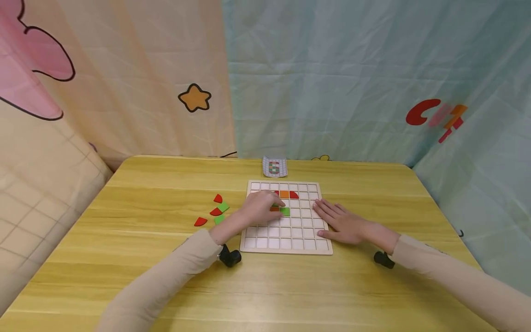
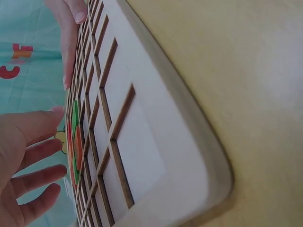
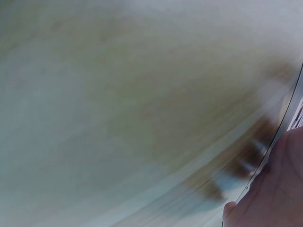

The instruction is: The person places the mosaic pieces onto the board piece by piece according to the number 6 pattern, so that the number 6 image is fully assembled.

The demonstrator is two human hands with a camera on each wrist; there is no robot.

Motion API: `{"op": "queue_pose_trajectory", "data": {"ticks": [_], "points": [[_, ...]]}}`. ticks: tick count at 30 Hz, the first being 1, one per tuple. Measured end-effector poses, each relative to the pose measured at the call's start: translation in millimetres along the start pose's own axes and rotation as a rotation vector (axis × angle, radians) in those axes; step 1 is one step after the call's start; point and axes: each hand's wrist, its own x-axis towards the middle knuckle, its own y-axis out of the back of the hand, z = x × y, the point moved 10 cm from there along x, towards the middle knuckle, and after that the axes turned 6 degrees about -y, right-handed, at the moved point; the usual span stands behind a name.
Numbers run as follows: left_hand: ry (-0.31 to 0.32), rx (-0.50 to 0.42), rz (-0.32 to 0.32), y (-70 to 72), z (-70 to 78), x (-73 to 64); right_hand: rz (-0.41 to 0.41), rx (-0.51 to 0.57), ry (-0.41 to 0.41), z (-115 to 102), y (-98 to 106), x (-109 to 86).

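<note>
We see the left hand (image 1: 262, 207) over the gridded board (image 1: 286, 251), thumb and fingers loosely apart, holding nothing that we can make out, beside the green square tile (image 1: 285, 211) set in a cell. A low fingertip, we judge, could nudge that tile out of place. The right hand (image 1: 344, 226) lies flat at the board's right edge, fingers straight, gripping nothing; uneven pressure might slide the board. We also think the left sleeve (image 1: 174, 267) could sweep the nearby loose red pieces (image 1: 201, 222) aside.
</note>
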Motion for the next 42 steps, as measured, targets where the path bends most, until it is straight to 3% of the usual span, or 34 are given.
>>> {"op": "queue_pose_trajectory", "data": {"ticks": [9, 20, 28, 33, 42], "points": [[0.091, 0.012, 0.047, 20.4, -17.6, -17.1, -0.019, -0.022, -0.014, 1.7, -0.9, 0.1], [0.133, 0.005, 0.15, 44.2, -47.1, -45.5, 0.005, -0.004, 0.0, -1.0, 10.1, -0.7], [0.197, -0.065, 0.162, 50.0, -71.9, -82.0, -0.026, -0.047, 0.001, -2.9, 3.4, -1.0], [0.235, -0.06, 0.204, 54.9, -82.5, -101.6, -0.029, -0.022, -0.015, -0.1, 0.4, -1.6], [0.349, -0.107, 0.228, 62.8, -118.7, -122.7, -0.03, -0.013, -0.015, 0.8, 0.8, 0.0]]}}
